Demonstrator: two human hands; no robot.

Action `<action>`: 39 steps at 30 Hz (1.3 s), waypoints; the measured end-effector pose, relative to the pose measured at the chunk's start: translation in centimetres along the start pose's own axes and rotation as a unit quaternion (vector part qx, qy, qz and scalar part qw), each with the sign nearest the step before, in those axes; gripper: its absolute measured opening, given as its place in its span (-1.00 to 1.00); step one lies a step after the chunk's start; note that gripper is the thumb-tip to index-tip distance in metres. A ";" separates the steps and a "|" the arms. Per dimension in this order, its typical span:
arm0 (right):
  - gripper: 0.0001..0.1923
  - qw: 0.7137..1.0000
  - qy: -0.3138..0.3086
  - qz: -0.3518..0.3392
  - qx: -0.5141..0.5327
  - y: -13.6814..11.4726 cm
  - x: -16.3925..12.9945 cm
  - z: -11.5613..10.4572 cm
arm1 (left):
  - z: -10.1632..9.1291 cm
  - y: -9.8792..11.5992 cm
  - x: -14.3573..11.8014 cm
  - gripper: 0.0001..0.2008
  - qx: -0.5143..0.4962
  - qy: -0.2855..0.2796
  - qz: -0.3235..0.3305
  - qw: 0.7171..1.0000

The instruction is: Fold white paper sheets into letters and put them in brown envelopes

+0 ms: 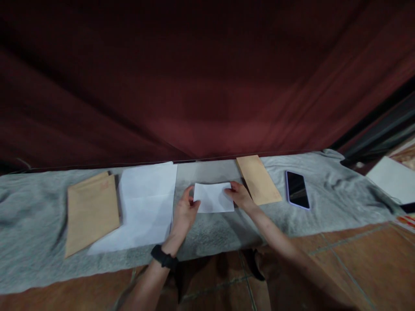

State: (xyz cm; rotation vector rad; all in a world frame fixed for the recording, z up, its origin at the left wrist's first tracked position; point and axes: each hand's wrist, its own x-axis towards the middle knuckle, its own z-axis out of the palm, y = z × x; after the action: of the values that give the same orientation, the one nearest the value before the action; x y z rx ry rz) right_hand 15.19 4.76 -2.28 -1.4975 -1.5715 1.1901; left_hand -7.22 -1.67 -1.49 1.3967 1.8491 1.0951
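Note:
A small folded white paper (213, 197) lies on a grey cloth (29, 224). My left hand (183, 214) pinches its left edge; a black band sits on that wrist. My right hand (239, 195) presses on the paper's right edge. To the left of my left hand lies a large white sheet (142, 207), unfolded and creased. A brown envelope (258, 179) lies just right of my right hand.
A stack of larger brown envelopes (90, 211) rests at the left on the cloth. A phone (296, 189) with a dark screen lies right of the small envelope. A dark red curtain (194, 77) hangs behind. Another white sheet (392, 179) sits at the far right. Tiled floor (356, 263) shows below.

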 end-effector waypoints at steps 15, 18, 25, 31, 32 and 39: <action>-0.54 0.922 -0.018 -0.266 -0.281 -0.4 -3.8 5.1 | -0.6 1.0 -1.4 -0.39 0.272 -0.076 -0.018 0.959; -0.51 0.900 -0.032 -0.275 -0.337 0.1 -4.5 6.2 | -0.4 1.5 -2.1 -0.46 0.325 -0.045 0.013 0.944; -0.39 0.870 -0.068 -0.267 -0.409 0.1 -5.0 6.2 | 3.9 1.3 -3.4 -0.43 0.290 -0.061 0.209 0.932; -0.39 0.865 -0.044 -0.263 -0.426 0.8 -5.0 5.7 | 5.0 0.4 -3.7 -0.36 0.322 -0.073 0.206 0.921; -0.39 0.865 -0.036 -0.265 -0.425 0.9 -5.0 5.5 | 5.0 0.3 -3.7 -0.36 0.330 -0.066 0.204 0.919; -0.45 0.869 0.010 -0.254 -0.424 1.7 -4.9 3.9 | 5.0 -0.1 -4.1 -0.39 0.370 -0.040 0.182 0.910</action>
State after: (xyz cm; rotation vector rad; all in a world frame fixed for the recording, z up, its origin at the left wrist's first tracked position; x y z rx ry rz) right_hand 12.91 -0.85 -4.69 -1.3921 -2.4422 0.1480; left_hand -2.01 -4.30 -4.24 2.2437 2.0930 0.4598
